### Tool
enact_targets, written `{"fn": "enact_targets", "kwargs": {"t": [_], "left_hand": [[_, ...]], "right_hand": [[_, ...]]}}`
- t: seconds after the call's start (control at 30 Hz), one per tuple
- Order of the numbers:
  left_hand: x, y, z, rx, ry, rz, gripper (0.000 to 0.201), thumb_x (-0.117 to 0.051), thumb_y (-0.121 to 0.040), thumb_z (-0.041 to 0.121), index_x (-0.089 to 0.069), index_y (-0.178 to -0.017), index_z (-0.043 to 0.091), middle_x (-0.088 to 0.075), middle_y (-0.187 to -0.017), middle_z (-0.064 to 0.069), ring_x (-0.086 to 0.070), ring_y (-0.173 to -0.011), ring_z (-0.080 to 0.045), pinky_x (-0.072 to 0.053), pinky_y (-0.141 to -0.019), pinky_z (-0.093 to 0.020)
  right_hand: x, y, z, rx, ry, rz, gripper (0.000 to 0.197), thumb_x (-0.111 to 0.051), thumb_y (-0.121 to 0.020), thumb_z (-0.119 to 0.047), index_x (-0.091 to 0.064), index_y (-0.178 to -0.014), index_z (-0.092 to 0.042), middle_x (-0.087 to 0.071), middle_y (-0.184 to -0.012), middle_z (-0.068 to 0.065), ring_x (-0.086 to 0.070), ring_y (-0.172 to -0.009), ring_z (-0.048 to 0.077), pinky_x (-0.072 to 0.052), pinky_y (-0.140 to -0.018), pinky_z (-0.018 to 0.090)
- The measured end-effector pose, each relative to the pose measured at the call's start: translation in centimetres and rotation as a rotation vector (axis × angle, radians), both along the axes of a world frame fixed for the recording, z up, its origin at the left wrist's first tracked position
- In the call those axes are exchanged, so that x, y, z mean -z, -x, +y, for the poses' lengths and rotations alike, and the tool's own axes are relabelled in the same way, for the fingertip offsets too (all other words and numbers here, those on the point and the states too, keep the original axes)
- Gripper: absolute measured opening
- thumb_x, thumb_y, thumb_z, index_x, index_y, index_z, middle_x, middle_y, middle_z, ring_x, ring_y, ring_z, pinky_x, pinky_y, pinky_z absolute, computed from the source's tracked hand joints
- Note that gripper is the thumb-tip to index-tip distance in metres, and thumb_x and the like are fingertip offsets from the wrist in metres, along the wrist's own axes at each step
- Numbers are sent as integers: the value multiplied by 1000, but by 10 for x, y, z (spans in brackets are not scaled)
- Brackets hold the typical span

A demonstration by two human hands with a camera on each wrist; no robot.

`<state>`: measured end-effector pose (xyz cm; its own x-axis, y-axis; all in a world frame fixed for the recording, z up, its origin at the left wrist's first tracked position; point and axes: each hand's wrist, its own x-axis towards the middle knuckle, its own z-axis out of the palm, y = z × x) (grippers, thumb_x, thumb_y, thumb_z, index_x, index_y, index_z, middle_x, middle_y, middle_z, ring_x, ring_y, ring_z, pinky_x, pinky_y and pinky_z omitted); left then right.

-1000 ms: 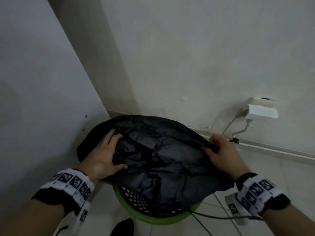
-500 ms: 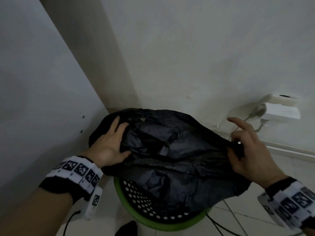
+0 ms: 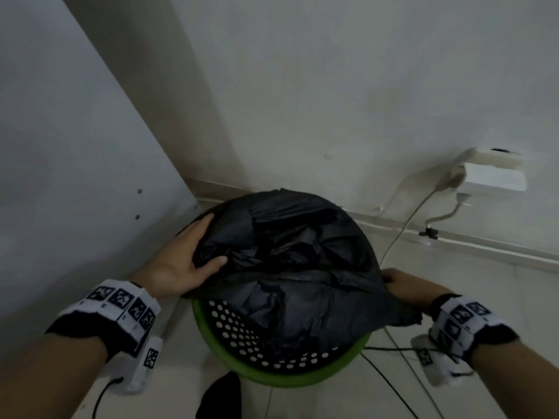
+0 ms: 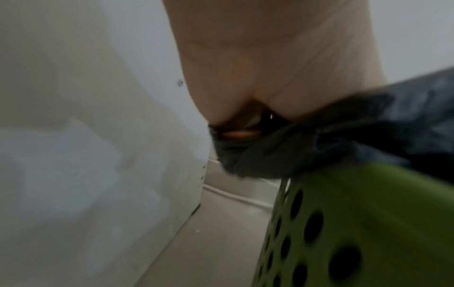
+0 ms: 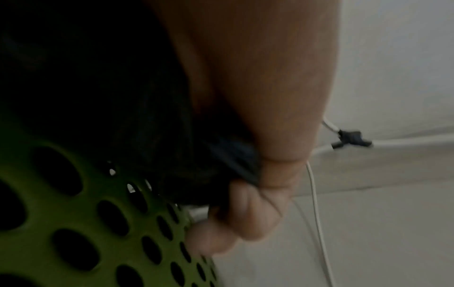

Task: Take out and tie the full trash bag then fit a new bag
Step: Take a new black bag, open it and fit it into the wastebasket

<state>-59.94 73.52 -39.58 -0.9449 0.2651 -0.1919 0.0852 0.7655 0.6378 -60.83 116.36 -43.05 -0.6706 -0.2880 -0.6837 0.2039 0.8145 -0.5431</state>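
Head view: a green bin [image 3: 230, 343] with round holes in its wall stands on a tiled floor [image 3: 453, 297] in a corner, just beside a white panel [image 3: 75, 161].
Bin contents: a black bag [image 3: 290, 261] is spread over the bin's mouth and sags inside; its crumpled plastic hides whatever lies below.
Left hand: the left hand [image 3: 184, 258] lies on the bag's left edge at the rim, fingers [image 3: 201, 226] stretched forward, thumb pressing the plastic down; nothing is clenched.
Right hand: the right hand [image 3: 408, 285] grips the bag's right edge outside the rim, its fingertips hidden under the plastic.
Left wrist view: only the palm [image 4: 270, 58] shows, blurred, with the bag's hem [image 4: 258, 161] bunched under it above the bin wall [image 4: 368, 223]; the fingers are out of sight.
Right wrist view: curled fingers [image 5: 248, 209] pinch a fold of bag [image 5: 233, 155] beside the bin wall [image 5: 73, 223], which the head view cannot show.
Beyond: a white power strip [image 3: 493, 176] sits against the wall, with cables [image 3: 408, 225] running down to the floor.
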Motion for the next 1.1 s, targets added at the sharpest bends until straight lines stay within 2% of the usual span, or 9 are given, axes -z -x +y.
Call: {"fn": "enact_targets", "kwargs": {"t": [0.1,0.17,0.3,0.5,0.67,0.77,0.9,1.03,1.1], "left_hand": [[-15,-37,3,131,160,268,80,-43,-91,63,-20,-157,23,-14,-165,6,-12,-152,-11,-15,-122,-35],[-23,-59,13,303,181,360,68,-48,-92,58,-47,-146,16,-44,-153,0,-28,-148,-19,-17,-122,-49],[-32,-105,32,429,218,436,45,-63,-89,51,-69,-120,19,-66,-98,7,-58,-101,-15,-42,-103,-44],[-57,-156,28,637,216,444,31,-62,-91,48,-72,-94,19,-61,-80,7,-55,-75,-14,-43,-70,-27],[5,-174,-2,824,486,321,44,-52,-92,46,-65,-124,19,-68,-120,-1,-61,-111,-25,-48,-99,-39],[31,-170,-15,500,392,311,44,-47,-93,39,-68,-121,12,-67,-122,-8,-59,-116,-28,-48,-100,-44],[9,-151,3,-322,-192,149,45,-39,-98,53,-55,-89,12,-56,-74,-5,-54,-66,-11,-50,-65,-29],[15,-118,38,-638,-451,-220,63,-70,-88,36,-33,-137,22,-53,-123,1,-57,-111,-18,-50,-97,-39],[18,-99,41,-689,-513,-351,68,-69,-91,21,-31,-147,24,-52,-128,-2,-57,-111,-26,-55,-88,-42]], "right_hand": [[-7,-25,15,304,126,330,35,-57,-96,-17,-66,-93,-50,-72,-110,1,-65,-90,10,-50,-84,34],[-30,-41,18,447,280,626,17,-56,-97,-32,-66,-104,-44,-65,-123,-6,-60,-104,6,-46,-90,34],[-65,-79,-6,-88,178,866,33,-65,-83,-52,-71,-103,-26,-65,-119,-8,-54,-117,16,-42,-99,36],[-59,-140,-12,-207,202,933,38,-73,-62,-2,-61,-92,-22,-56,-80,-6,-50,-75,17,-43,-66,31],[3,-174,-23,-600,10,973,23,-76,-72,-18,-69,-93,-20,-65,-92,0,-60,-84,25,-50,-72,39],[18,-173,-16,-497,-4,996,24,-64,-84,-23,-74,-106,-21,-71,-113,3,-63,-108,30,-48,-98,45],[-18,-157,-15,393,212,935,15,-54,-92,-19,-69,-95,-19,-71,-89,-6,-69,-81,17,-52,-78,21],[-35,-110,-46,816,540,194,35,-43,-101,-50,-61,-124,-31,-66,-126,-3,-65,-108,19,-57,-88,44],[-33,-101,-58,865,639,-39,54,-31,-96,-67,-59,-129,-35,-65,-129,-4,-63,-115,21,-54,-94,49]]}}
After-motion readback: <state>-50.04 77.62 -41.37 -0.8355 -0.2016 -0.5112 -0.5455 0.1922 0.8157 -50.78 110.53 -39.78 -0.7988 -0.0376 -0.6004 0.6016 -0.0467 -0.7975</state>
